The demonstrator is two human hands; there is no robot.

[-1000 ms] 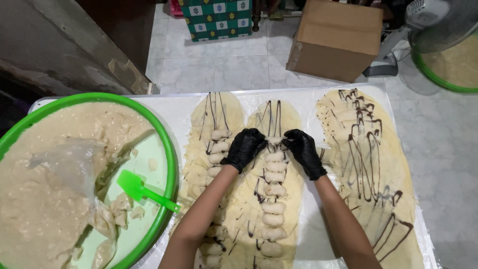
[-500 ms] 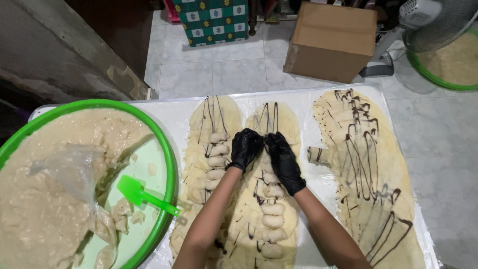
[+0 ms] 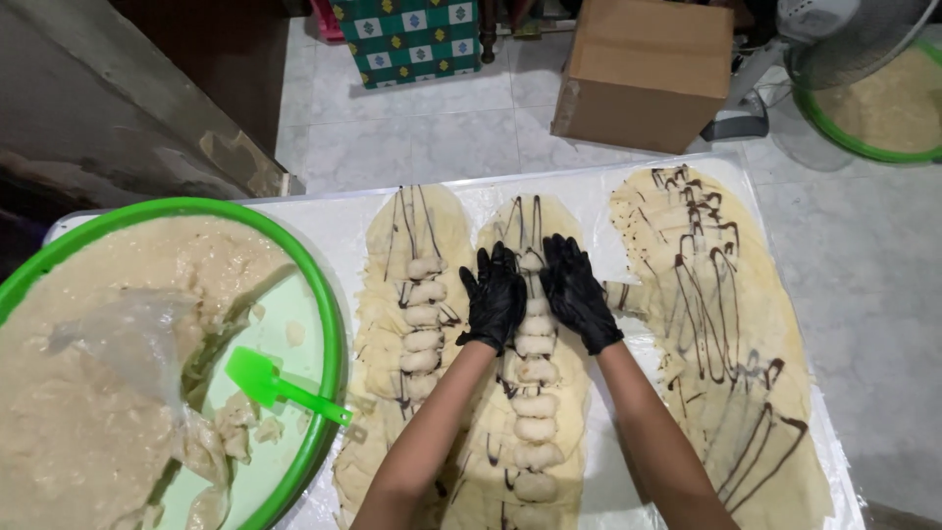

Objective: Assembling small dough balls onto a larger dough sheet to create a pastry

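Observation:
Three long flat sheets of pale dough streaked with dark chocolate lie side by side on a white table (image 3: 334, 231). The middle sheet (image 3: 535, 432) carries a row of small pale filling lumps (image 3: 536, 402) down its length. Both my hands wear black gloves. My left hand (image 3: 496, 294) and my right hand (image 3: 577, 292) lie flat on the far part of the middle sheet, one on each side of the row, fingers apart. The left sheet (image 3: 412, 294) also has a row of lumps. On the right sheet (image 3: 706, 304) there is only chocolate.
A big green basin (image 3: 329, 324) of pale batter stands at the left with a green spatula (image 3: 280, 385) and a plastic sheet (image 3: 128, 344) in it. On the tiled floor beyond are a cardboard box (image 3: 643, 69), a second green basin (image 3: 868, 98) and a fan.
My hands have come together from a wider spread and slid a little along the middle sheet, now close on either side of the lump row. The view has shifted slightly.

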